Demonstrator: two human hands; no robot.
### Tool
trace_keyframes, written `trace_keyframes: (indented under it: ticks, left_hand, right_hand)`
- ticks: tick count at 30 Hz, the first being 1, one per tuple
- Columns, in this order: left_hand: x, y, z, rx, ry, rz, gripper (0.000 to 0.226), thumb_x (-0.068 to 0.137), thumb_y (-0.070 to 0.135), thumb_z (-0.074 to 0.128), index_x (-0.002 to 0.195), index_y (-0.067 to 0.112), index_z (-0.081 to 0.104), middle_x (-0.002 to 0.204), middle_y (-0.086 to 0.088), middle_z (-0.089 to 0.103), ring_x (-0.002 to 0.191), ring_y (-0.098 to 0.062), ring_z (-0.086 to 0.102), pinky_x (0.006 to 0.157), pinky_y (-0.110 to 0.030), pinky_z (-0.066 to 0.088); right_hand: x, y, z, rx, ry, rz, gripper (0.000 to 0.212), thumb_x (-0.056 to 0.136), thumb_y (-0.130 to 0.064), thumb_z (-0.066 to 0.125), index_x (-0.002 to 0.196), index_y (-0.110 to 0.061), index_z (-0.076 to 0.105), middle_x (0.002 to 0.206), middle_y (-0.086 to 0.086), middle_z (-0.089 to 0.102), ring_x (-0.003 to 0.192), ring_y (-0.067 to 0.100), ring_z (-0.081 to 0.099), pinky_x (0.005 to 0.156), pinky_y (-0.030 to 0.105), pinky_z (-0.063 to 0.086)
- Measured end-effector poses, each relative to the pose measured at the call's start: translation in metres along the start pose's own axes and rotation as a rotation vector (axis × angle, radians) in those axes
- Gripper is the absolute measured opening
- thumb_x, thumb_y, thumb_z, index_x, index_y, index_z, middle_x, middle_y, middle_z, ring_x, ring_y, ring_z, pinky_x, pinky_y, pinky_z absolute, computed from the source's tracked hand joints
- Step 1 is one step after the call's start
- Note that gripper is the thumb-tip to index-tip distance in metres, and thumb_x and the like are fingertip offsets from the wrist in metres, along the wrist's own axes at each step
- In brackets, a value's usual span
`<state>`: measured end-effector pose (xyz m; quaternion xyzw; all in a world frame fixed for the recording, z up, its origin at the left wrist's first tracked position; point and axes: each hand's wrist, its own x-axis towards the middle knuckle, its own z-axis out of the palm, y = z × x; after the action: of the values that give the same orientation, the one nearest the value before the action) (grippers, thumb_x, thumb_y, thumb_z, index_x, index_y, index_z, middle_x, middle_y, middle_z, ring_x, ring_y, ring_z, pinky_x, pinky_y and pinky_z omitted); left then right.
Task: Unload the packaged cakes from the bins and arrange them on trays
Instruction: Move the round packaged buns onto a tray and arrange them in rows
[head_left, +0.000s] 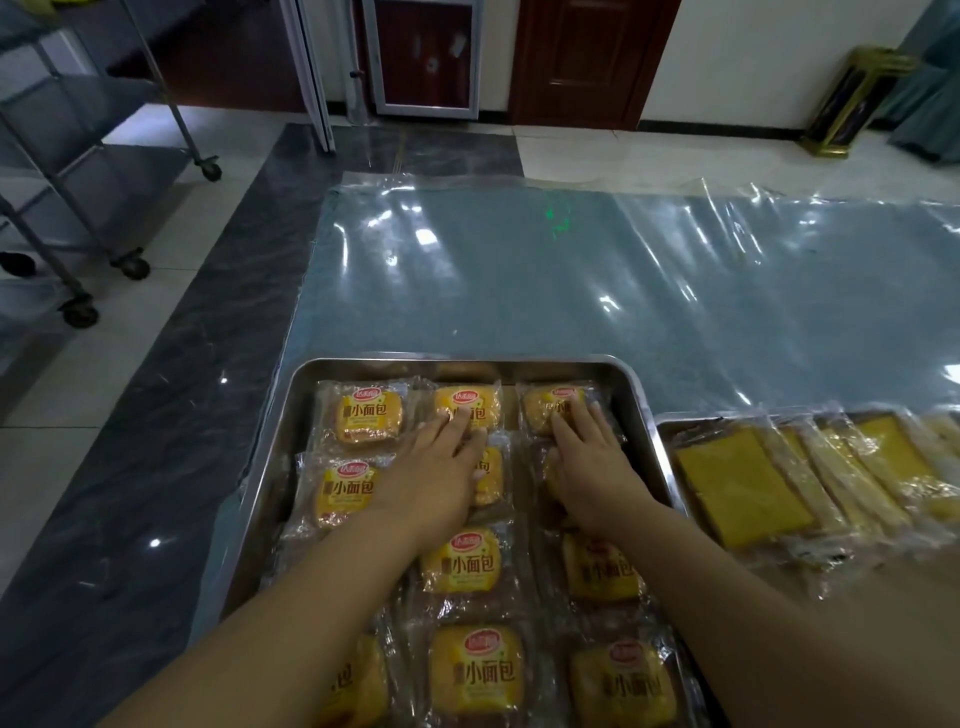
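Head view, both forearms reach in over a steel tray (641, 415) on a counter (519, 291) covered in clear plastic film. Tray is filled with packaged cakes in clear wrappers with yellow labels, laid in three columns.

Left hand (441, 467) lies flat, palm down, fingers spread, not gripping; fingertips rest on the top-middle cake pack (467, 402), palm covers most of the second-row middle pack (491, 475). Right hand (587, 457) also flat and open, palm down; fingertips on the top-right cake pack (545, 410), palm over the pack below it, which is mostly hidden.

Uncovered packs: top-left pack (369, 418), second-row left pack (348, 491), third-row middle pack (462, 561), third-row right pack (600, 569), more along the bottom edge, partly cut off by the arms.

Just right of the tray, a second tray (667, 422) holds flat yellow cake slices (737, 488) in clear wrap, overlapping in a leaning row.

Background: wheeled metal rack (78, 171) on the tiled floor at left, dark wooden door (587, 57) at the far wall, gold-trimmed stand (852, 104) far right.
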<state>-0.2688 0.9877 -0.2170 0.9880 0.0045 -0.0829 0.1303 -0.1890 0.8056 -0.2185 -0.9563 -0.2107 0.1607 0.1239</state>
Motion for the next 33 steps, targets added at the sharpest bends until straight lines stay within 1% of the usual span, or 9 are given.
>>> trace_keyframes:
  ticks: [5,9,11,13,15,19,23,29,33]
  left_hand:
    - [-0.026,0.006,-0.009,-0.040,0.114,0.046,0.050,0.099,0.040,0.031,0.147,0.030,0.020,0.158,0.004,0.003,0.144,-0.019,-0.003,0.108,-0.032,-0.005]
    - [-0.060,0.018,-0.009,-0.093,0.149,0.010,0.053,0.095,0.050,0.032,0.144,0.031,0.027,0.157,0.007,0.009,0.143,-0.017,-0.001,0.109,-0.033,-0.001]
    - [-0.081,0.027,-0.002,-0.121,0.138,-0.004,0.055,0.094,0.053,0.032,0.144,0.031,0.027,0.157,0.007,0.010,0.142,-0.015,-0.002,0.107,-0.032,-0.001]
    - [-0.099,0.038,0.007,-0.138,0.100,-0.012,0.059,0.093,0.056,0.031,0.145,0.031,0.024,0.157,0.007,0.007,0.141,-0.015,-0.004,0.109,-0.033,-0.002]
    - [-0.113,0.047,0.017,-0.122,0.073,-0.013,0.061,0.092,0.058,0.029,0.146,0.031,0.022,0.158,0.006,0.004,0.141,-0.016,-0.005,0.114,-0.035,0.001]
    - [-0.126,0.054,0.034,-0.084,0.013,-0.018,0.062,0.094,0.057,0.022,0.149,0.029,0.011,0.158,0.006,-0.007,0.143,-0.015,-0.011,0.114,-0.035,0.000]
    - [-0.121,0.053,0.038,-0.049,-0.010,-0.004,0.060,0.096,0.053,0.020,0.149,0.027,0.008,0.157,0.005,-0.013,0.143,-0.016,-0.015,0.111,-0.033,-0.006]
    - [-0.129,0.058,0.031,-0.101,0.029,0.004,0.058,0.096,0.052,0.026,0.149,0.031,0.013,0.158,0.006,-0.007,0.143,-0.016,-0.011,0.109,-0.030,-0.004]
    - [-0.152,0.069,0.031,-0.141,0.109,-0.018,0.056,0.094,0.052,0.035,0.146,0.032,0.025,0.158,0.007,0.005,0.143,-0.016,-0.002,0.110,-0.033,0.000]
  right_hand:
    - [-0.031,-0.004,-0.009,0.133,0.109,-0.050,0.051,0.100,-0.034,0.032,0.149,-0.024,0.019,0.159,-0.003,0.001,0.144,0.016,-0.011,0.113,0.035,0.004]
    - [-0.074,-0.004,-0.013,0.120,0.242,-0.144,0.048,0.096,-0.028,0.047,0.142,-0.018,0.037,0.154,0.000,0.025,0.143,0.019,0.012,0.114,0.038,0.020]
    - [-0.100,-0.002,-0.006,0.128,0.279,-0.188,0.046,0.095,-0.025,0.050,0.139,-0.016,0.042,0.151,0.002,0.031,0.142,0.019,0.015,0.113,0.036,0.021]
    - [-0.123,0.000,0.005,0.117,0.292,-0.204,0.045,0.096,-0.025,0.048,0.139,-0.016,0.043,0.151,0.001,0.031,0.142,0.014,0.011,0.110,0.031,0.015]
    - [-0.137,0.003,0.016,0.073,0.256,-0.196,0.043,0.097,-0.028,0.045,0.139,-0.019,0.042,0.153,0.001,0.028,0.144,0.017,0.008,0.110,0.033,0.015]
    - [-0.141,0.013,0.028,-0.003,0.035,-0.158,0.051,0.099,-0.033,0.038,0.147,-0.025,0.024,0.157,-0.005,0.010,0.145,0.016,-0.004,0.115,0.038,0.010]
    - [-0.132,0.017,0.024,-0.037,-0.020,-0.167,0.054,0.100,-0.033,0.035,0.149,-0.023,0.017,0.158,-0.005,0.003,0.144,0.017,-0.008,0.117,0.038,0.007]
    - [-0.148,0.014,0.011,0.081,0.107,-0.217,0.048,0.096,-0.030,0.046,0.142,-0.022,0.037,0.155,-0.001,0.022,0.144,0.019,0.005,0.113,0.040,0.021]
    - [-0.181,0.019,0.014,0.078,0.178,-0.293,0.049,0.092,-0.026,0.056,0.139,-0.017,0.044,0.151,0.003,0.032,0.144,0.025,0.014,0.112,0.042,0.021]
